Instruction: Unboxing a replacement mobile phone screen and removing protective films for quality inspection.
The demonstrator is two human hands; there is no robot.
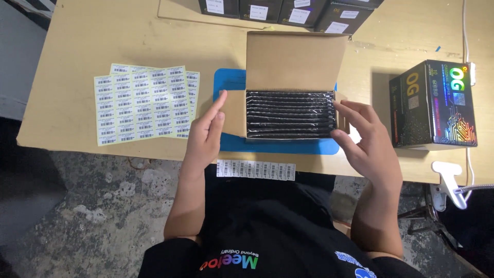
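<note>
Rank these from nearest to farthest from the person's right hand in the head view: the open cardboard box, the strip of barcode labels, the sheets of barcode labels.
1. Open cardboard box: touched by the right hand, on its left.
2. Strip of barcode labels: at the table edge, lower left.
3. Sheets of barcode labels: far left, beyond the left hand.

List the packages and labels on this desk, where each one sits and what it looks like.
Open cardboard box: centre, on blue mat, filled with black wrapped packs; left hand and right hand at its sides.
Barcode label sheets: left, pale yellow.
Label strip: near edge, white.
Black box: right, iridescent print.
Black boxes: far edge, white labels.
</note>
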